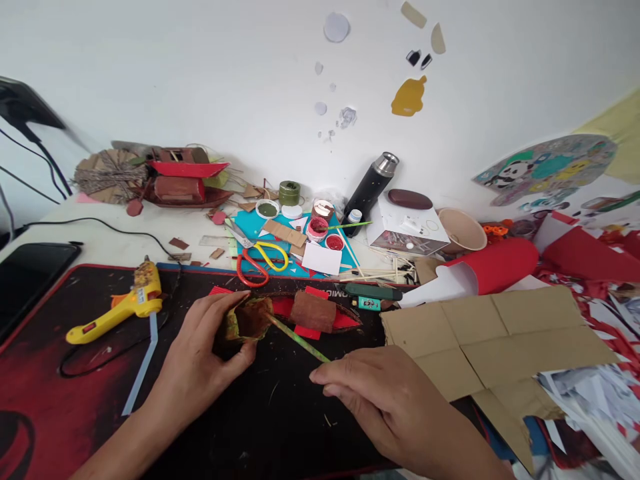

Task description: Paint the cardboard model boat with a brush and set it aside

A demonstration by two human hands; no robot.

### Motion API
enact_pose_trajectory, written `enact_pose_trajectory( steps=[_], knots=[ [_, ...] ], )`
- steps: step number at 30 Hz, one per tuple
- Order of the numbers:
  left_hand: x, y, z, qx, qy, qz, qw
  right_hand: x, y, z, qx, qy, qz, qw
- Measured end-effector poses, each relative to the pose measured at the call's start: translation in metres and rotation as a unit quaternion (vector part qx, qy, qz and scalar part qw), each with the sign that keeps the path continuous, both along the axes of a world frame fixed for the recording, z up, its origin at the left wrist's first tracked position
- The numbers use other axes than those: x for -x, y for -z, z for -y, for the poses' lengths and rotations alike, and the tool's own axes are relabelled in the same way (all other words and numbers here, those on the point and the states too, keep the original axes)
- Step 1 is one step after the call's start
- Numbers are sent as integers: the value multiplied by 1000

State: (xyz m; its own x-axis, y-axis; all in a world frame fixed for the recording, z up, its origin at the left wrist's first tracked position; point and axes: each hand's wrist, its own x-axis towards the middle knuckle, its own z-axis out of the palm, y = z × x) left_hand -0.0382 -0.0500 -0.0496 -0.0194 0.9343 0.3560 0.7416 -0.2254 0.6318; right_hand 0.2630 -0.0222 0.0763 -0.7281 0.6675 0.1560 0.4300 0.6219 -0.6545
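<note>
My left hand (pixel 210 333) is wrapped round a small paint-stained cup (pixel 253 320) with green-yellow outer sides and a reddish-brown inside. Pinched in my right hand (pixel 380 393) is a thin paintbrush (pixel 300 341), its handle streaked with green. The brush slants up to the left, and its far end reaches the rim of the cup; the tip itself cannot be made out. Just beyond the cup lies a small model boat (pixel 313 311) with a brown rounded cover and red parts.
At left lies a yellow glue gun (pixel 125 307) with a cord. Behind the boat are scissors (pixel 260 257), paint pots (pixel 317 228) and a black flask (pixel 370 190). Cardboard (pixel 480 327) and a red paper roll (pixel 500 265) lie at right. More boats (pixel 183 190) stand by the wall.
</note>
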Motion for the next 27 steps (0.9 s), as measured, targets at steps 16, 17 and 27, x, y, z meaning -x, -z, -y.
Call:
enact_pose_trajectory(
  steps=[16, 17, 27],
  knots=[
    [-2, -1, 1, 10, -4, 13, 1000, 12, 5, -8, -29, 14, -20, 999],
    [-2, 0, 1, 10, -7, 11, 1000, 11, 5, -8, -28, 16, -18, 999],
    [-2, -2, -3, 6, -8, 16, 1000, 8, 0, -3, -30, 13, -10, 999]
  ],
)
